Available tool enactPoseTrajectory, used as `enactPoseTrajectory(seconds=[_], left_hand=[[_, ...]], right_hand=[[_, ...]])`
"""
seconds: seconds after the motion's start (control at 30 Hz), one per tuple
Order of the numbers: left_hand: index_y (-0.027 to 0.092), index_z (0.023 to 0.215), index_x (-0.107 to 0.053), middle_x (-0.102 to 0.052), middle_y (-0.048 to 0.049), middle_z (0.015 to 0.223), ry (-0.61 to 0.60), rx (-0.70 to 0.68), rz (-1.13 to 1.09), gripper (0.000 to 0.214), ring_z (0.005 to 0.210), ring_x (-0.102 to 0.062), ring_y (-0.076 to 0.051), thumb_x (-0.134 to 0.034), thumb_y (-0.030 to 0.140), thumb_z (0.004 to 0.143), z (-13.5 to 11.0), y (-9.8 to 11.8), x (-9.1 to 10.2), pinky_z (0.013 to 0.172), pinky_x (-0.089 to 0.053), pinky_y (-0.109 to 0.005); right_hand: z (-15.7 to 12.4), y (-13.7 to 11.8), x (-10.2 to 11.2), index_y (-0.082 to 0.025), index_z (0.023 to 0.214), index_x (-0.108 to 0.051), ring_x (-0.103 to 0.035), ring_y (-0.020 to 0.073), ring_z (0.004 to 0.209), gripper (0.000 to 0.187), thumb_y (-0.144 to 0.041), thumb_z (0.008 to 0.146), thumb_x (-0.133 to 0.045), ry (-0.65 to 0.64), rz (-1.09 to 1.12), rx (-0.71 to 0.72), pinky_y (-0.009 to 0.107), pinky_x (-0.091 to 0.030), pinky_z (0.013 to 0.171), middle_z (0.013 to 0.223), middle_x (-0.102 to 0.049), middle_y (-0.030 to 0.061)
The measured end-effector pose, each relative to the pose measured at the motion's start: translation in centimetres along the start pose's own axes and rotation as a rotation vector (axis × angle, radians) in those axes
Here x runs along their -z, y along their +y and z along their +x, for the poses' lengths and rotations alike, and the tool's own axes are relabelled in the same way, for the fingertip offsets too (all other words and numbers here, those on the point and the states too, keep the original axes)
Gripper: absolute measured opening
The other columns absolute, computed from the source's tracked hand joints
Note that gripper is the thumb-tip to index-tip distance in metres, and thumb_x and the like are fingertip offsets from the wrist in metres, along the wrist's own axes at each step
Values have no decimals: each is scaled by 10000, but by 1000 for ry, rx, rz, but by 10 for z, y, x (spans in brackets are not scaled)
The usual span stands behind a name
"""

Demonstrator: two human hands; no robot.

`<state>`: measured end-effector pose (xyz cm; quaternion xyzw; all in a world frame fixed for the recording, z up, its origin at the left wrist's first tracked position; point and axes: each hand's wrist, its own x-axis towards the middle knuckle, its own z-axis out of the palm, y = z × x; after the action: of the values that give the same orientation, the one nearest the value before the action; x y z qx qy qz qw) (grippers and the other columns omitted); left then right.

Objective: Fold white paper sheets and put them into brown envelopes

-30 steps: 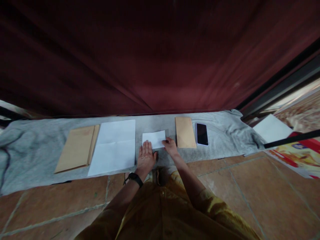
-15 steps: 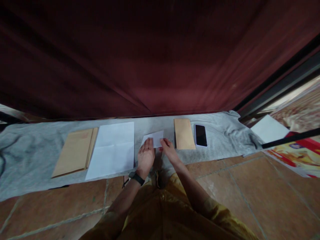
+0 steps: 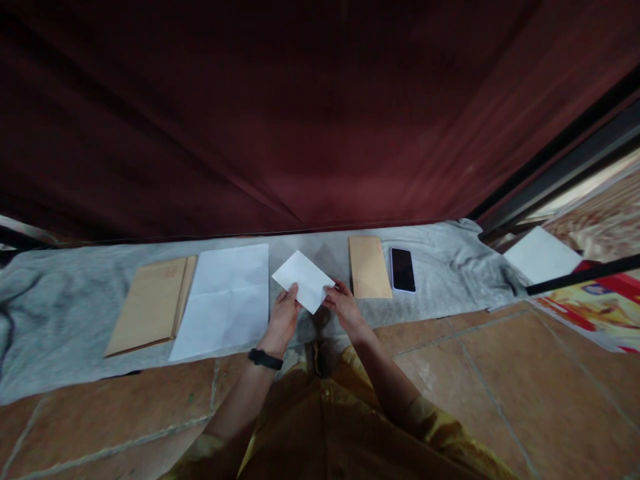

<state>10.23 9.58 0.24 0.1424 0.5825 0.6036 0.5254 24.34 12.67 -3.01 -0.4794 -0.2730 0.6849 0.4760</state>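
Between my hands is a folded white sheet of paper (image 3: pixel 305 277), tilted so that one corner points away from me. My left hand (image 3: pixel 285 315), with a dark band at the wrist, pinches its near left edge with the thumb on top. My right hand (image 3: pixel 343 303) grips the right corner between thumb and fingers. To the left lies a stack of larger white paper (image 3: pixel 225 300) with fold creases. A single brown envelope (image 3: pixel 370 267) rests to the right of my right hand.
A pile of brown envelopes (image 3: pixel 150 303) lies at the far left on the grey cloth (image 3: pixel 450 273). A phone (image 3: pixel 403 270) is right of the single envelope. Behind hangs a dark red curtain (image 3: pixel 325 167). At right, a dark bar (image 3: pixel 585 275) crosses near a colourful printed package (image 3: pixel 600 310).
The folded paper has turned and shows more of its face. My left hand has gone from lying flat on it to pinching its edge; my right hand still holds its right side.
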Motion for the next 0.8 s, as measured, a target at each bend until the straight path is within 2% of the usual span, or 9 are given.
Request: enactPoseTrajectory(seconds=[0.13,0.27,0.33,0.53,0.6,0.67,0.73,0.8], left_hand=[[159,920,-666,-764,-124,1035,21,0,22,317,897,-725,-231,-779,364,706,2,-4,6,757,-598,-366],[172,808,-630,-723,-42,795,91,-38,96,387,720,-686,-167,-825,430,596,9,-2,20,640,-550,-287],[174,791,-618,-672,4,697,125,-55,126,403,623,-635,-130,-819,447,573,11,-1,26,575,-504,-249],[159,730,-641,-599,38,540,138,-68,292,322,487,-541,-106,-790,402,582,14,-5,38,467,-379,-210],[167,690,-615,-604,30,521,146,-64,343,276,468,-541,-110,-767,385,616,14,-7,39,462,-380,-210],[177,699,-590,-623,22,527,156,-54,377,237,460,-558,-116,-733,361,659,14,-8,38,458,-393,-208],[185,737,-570,-641,18,542,163,-39,400,200,458,-579,-123,-698,335,699,14,-8,37,453,-408,-207],[188,776,-561,-647,16,551,167,-25,421,169,459,-598,-130,-668,312,734,13,-9,35,448,-424,-207]], right_hand=[[8,3,8,-216,1014,-603,-644,162,683,457,-350,612,-775,42,-68,19,286,-551,612,832,-674,-6],[23,6,17,-207,1020,-618,-594,149,634,331,-354,723,-630,22,-395,178,255,-503,573,714,-606,-42],[30,5,20,-207,1045,-623,-594,150,658,320,-318,746,-594,5,-505,244,252,-502,603,723,-605,-45],[44,-3,21,-199,1161,-634,-663,190,850,364,-210,801,-579,42,-667,344,309,-538,805,884,-686,13],[43,-5,18,-181,1229,-625,-680,212,887,383,-197,855,-545,75,-796,433,346,-551,849,938,-707,51],[37,-5,14,-156,1292,-608,-679,238,1003,402,-187,909,-491,99,-937,568,396,-544,938,1091,-712,113],[26,-2,9,-145,1340,-594,-633,248,1167,416,-183,956,-440,61,-1039,694,422,-499,1050,1266,-670,150],[10,5,2,-156,1370,-589,-566,224,1294,417,-196,1002,-398,-62,-1121,778,397,-448,1128,1376,-626,134]])
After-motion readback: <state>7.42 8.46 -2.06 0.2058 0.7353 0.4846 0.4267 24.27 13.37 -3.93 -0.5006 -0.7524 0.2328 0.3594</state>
